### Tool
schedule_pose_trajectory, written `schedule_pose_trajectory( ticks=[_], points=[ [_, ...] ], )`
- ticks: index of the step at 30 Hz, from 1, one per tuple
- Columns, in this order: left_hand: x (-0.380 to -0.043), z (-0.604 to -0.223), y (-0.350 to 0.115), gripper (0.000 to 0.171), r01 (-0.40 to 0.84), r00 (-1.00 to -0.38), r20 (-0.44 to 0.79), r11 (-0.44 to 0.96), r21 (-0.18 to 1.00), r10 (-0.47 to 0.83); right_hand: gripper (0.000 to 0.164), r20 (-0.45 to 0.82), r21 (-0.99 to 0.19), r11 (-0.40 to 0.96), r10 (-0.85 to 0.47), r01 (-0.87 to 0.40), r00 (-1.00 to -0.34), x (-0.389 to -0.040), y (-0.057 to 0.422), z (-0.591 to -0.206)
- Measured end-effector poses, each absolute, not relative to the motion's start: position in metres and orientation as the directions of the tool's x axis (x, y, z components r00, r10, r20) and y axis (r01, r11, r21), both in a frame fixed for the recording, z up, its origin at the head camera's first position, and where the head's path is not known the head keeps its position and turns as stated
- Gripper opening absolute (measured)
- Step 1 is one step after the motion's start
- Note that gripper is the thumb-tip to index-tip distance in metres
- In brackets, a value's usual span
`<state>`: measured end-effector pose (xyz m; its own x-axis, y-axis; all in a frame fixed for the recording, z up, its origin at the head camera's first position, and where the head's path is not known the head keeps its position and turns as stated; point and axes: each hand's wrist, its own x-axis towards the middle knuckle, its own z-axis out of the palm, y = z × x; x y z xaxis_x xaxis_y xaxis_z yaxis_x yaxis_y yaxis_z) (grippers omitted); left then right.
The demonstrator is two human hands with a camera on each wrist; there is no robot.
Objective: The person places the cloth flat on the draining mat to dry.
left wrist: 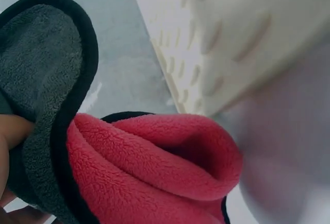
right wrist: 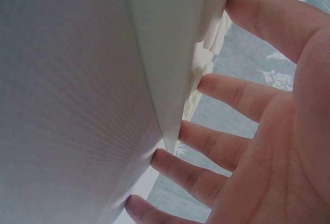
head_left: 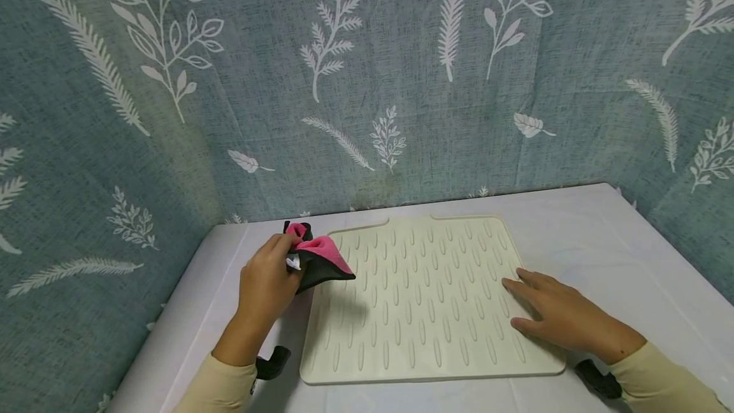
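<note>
A cream drying mat (head_left: pixel 424 298) with raised oval ridges lies flat on the table. Over its left edge my left hand (head_left: pixel 269 279) grips a bunched cloth (head_left: pixel 325 252), pink on one face and dark grey on the other, with black edging. One pointed corner of the cloth hangs over the mat. In the left wrist view the fleecy pink folds (left wrist: pixel 154 167) and the grey side (left wrist: pixel 41 54) fill the lower left. My right hand (head_left: pixel 556 311) rests at the mat's right edge, fingers spread and fairly straight; in the right wrist view the fingertips (right wrist: pixel 206 82) touch the mat's edge.
A white cloth covers the table (head_left: pixel 602 241). Behind and at both sides hangs a blue-green curtain (head_left: pixel 367 113) with white leaf prints. Black straps (head_left: pixel 272 362) sit at both wrists, beside beige sleeves.
</note>
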<state>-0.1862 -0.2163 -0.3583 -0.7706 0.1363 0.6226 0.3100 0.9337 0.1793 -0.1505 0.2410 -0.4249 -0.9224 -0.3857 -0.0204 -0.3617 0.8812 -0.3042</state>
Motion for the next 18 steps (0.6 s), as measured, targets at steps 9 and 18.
schedule_pose_trajectory(
  ticks=[9,18],
  points=[
    [-0.192,-0.356,-0.196,0.038,0.337,-0.74,0.651,0.931,0.143,0.168,0.073,-0.012,-0.304,0.88,-0.385,-0.364,-0.923,-0.149,0.24,-0.426],
    [-0.2,-0.351,-0.176,0.036,0.355,-0.711,0.684,0.923,0.146,0.165,0.073,-0.007,-0.3,0.879,-0.391,-0.371,-0.92,-0.149,0.24,-0.426]
  ],
)
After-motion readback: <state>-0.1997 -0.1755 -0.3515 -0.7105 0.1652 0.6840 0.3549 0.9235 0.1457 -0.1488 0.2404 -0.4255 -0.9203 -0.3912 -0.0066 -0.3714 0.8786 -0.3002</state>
